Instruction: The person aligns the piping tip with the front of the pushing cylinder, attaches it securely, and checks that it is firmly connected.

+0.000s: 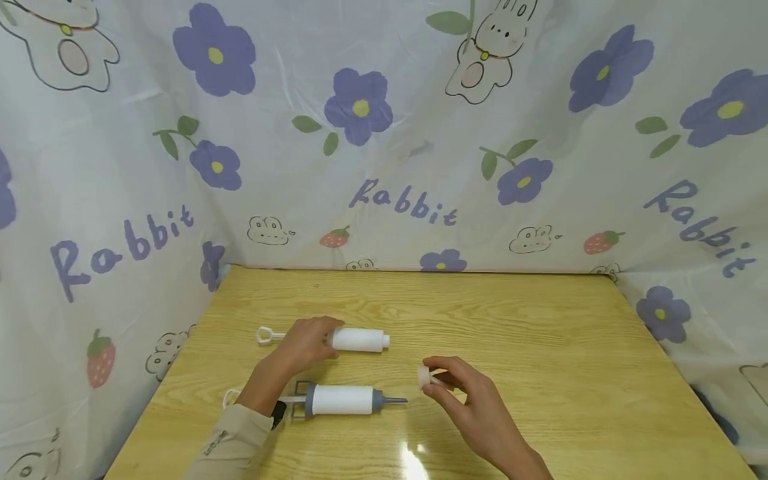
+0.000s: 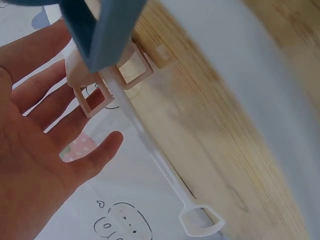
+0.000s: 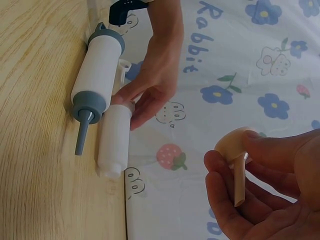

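Observation:
A white syringe (image 1: pixel 358 339) with a beige collar (image 2: pixel 80 65) lies on the table. Its white plunger rod ends in a ring handle (image 2: pixel 201 221). My left hand (image 1: pixel 307 341) grips it at the collar end, thumb on one side and fingers on the other. The barrel's front end is bare, with a short white neck (image 3: pixel 113 172). My right hand (image 1: pixel 474 407) holds up a beige nozzle cap (image 3: pixel 232 145) between thumb and fingers, its thin spout (image 3: pixel 240 185) pointing down in the right wrist view. The cap is apart from the barrel.
Nearer the table's front lies a second syringe (image 1: pixel 343 400) with grey-blue collar, finger loops and a narrow nozzle (image 1: pixel 395 400). The wooden table (image 1: pixel 540 333) meets a white curtain (image 1: pixel 408 153) printed with rabbits and flowers at its back and sides.

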`<action>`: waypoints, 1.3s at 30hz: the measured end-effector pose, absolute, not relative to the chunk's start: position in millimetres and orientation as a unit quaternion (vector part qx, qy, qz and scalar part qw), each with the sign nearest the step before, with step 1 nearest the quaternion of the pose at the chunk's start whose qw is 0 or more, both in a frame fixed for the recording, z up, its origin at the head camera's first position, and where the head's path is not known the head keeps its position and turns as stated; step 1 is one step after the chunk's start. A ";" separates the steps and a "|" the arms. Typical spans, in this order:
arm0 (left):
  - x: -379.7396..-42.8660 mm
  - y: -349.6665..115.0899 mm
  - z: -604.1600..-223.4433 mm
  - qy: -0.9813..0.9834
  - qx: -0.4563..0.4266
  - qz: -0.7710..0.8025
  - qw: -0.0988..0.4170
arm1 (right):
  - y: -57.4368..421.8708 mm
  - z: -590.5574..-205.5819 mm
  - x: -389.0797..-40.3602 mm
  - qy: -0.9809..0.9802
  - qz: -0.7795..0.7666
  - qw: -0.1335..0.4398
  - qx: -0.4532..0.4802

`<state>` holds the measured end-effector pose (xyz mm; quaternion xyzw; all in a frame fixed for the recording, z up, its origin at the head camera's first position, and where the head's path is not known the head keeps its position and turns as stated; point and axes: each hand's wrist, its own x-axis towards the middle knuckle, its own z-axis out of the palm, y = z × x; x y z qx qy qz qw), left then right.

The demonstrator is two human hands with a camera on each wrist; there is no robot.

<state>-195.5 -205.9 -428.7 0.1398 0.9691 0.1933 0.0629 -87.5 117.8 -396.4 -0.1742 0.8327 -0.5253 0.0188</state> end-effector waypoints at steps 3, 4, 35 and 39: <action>-195.7 -206.0 -429.5 0.969 0.139 0.192 0.066 | 118.0 -397.3 -87.8 0.831 -0.527 0.018 -0.176; -196.0 -206.0 -429.9 0.970 0.140 0.189 0.066 | 118.0 -397.6 -87.8 0.831 -0.528 0.018 -0.175; -183.7 -204.3 -419.1 0.970 0.182 0.159 -0.031 | 117.5 -393.3 -86.7 0.836 -0.526 0.036 -0.151; -177.6 -202.3 -414.5 0.968 0.184 0.166 -0.044 | 117.7 -392.7 -87.2 0.837 -0.525 0.036 -0.151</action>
